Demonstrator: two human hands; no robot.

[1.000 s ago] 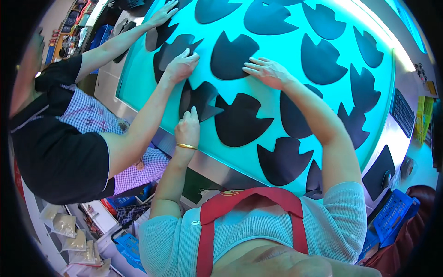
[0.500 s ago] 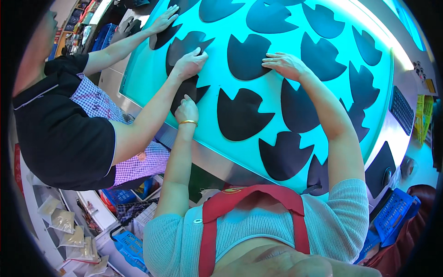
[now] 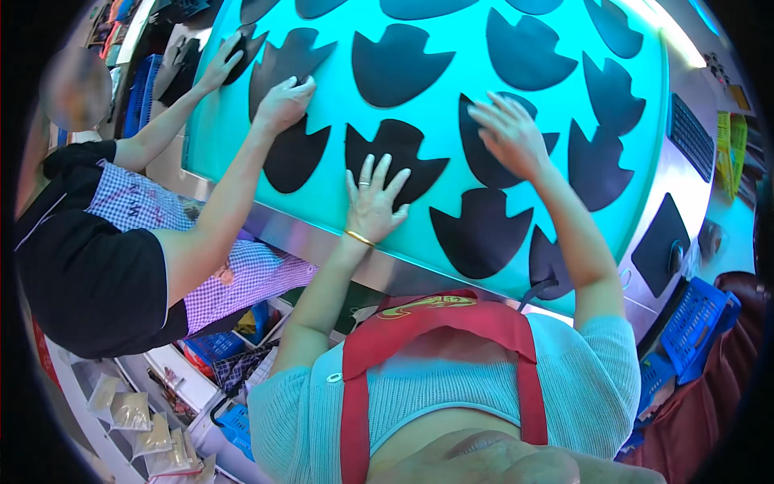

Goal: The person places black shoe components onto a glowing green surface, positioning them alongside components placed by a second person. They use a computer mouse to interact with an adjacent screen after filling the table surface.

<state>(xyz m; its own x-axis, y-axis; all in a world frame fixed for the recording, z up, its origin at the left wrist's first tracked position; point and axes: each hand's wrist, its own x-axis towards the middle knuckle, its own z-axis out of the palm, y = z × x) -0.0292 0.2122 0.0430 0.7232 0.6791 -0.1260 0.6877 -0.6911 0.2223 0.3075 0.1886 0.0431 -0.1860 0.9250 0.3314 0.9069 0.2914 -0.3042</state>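
Observation:
Several flat dark pieces with notched upper edges lie spread on a glowing turquoise table top (image 3: 322, 194). My left hand (image 3: 372, 206), with a ring and a gold bangle, is open, its spread fingers lying on the dark piece near the front (image 3: 403, 145). Over another dark piece (image 3: 480, 157) to the right is my right hand (image 3: 516, 139), open, fingers stretched forward; whether it touches the piece I cannot tell. Between and below my hands lies a further piece (image 3: 482, 230).
At the left a co-worker's hands (image 3: 284, 105) are on dark pieces (image 3: 294, 56). A keyboard (image 3: 691, 137) and a black mouse pad (image 3: 657, 246) lie along the right side. Blue baskets (image 3: 693, 323) stand at lower right, small bags (image 3: 133, 413) at lower left.
My left hand has moved right and spread its closed fingers onto a dark piece. My right hand has left one piece and is over another, nearer and to the right. The view has shifted.

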